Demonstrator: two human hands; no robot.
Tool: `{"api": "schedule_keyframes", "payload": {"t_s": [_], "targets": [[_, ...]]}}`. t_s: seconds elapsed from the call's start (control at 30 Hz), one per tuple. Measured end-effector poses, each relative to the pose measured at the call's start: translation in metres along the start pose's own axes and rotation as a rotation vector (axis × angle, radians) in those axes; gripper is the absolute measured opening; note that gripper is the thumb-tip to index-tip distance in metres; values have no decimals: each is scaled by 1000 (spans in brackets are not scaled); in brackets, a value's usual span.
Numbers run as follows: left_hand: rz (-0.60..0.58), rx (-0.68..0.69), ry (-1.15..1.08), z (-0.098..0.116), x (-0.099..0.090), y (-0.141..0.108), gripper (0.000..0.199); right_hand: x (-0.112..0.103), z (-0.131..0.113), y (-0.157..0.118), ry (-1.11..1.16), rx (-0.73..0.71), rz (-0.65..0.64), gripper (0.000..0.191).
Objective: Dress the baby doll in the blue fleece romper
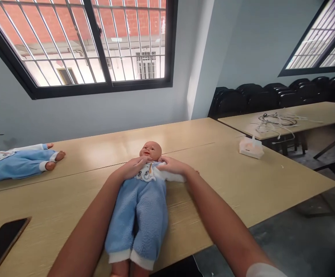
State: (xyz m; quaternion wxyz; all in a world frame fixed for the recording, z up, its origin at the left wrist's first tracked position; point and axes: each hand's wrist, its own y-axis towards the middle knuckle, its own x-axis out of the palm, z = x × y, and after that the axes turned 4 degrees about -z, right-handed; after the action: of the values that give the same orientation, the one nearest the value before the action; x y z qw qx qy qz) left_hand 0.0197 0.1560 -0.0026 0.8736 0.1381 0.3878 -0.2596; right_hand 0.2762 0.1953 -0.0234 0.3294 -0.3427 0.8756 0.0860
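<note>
A doll (146, 204) in blue trousers lies on its back on the tabletop (213, 207), its long axis running from the near edge toward the far edge, leaning slightly rightward at the head. The head (150, 150) points to the far edge, lying just past the seam that crosses the tabletop, with the face up and turned a little left; the 2 legs point to the near edge, feet cut off by the bottom of the view. The left hand (135, 166) and the right hand (171, 164) rest on the doll's upper chest and shoulders, close to the neck, fingers loosely bent; I cannot tell whether either pinches the cloth. The doll's white sleeve (175, 177) stretches toward the right edge and passes under the right wrist; the other sleeve is hidden behind the left hand and forearm. Another doll (20, 163) lies toward the left edge, its 2 feet pointing right, its head end cut off. A phone (4, 244) lies toward the near left corner. A tissue box (251, 148) sits by the right edge, well apart from the doll. Beyond that edge, cables (280, 122) lie tangled on a neighbouring table (320, 111), with black chairs (260, 98) behind.
</note>
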Motion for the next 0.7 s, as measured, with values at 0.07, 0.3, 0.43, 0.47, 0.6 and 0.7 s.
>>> {"api": "schedule_keyframes", "payload": {"t_s": [0.07,0.3,0.43,0.47,0.6,0.7], "targets": [[-23,-18,19,-4,-3,-6,61,-2,-2,-3,61,-33,-32,36],[-25,-11,133,11,-4,-9,59,-19,-2,-22,225,-38,-53,49],[5,-33,254,17,3,-7,57,-23,4,-48,240,-15,-103,53],[7,-59,297,18,5,-8,56,-22,6,-56,248,-2,-112,54],[51,-162,440,22,8,-11,47,-11,7,-90,315,-2,-63,54],[79,-235,498,24,8,-12,41,4,2,-115,349,-64,-5,51]]}}
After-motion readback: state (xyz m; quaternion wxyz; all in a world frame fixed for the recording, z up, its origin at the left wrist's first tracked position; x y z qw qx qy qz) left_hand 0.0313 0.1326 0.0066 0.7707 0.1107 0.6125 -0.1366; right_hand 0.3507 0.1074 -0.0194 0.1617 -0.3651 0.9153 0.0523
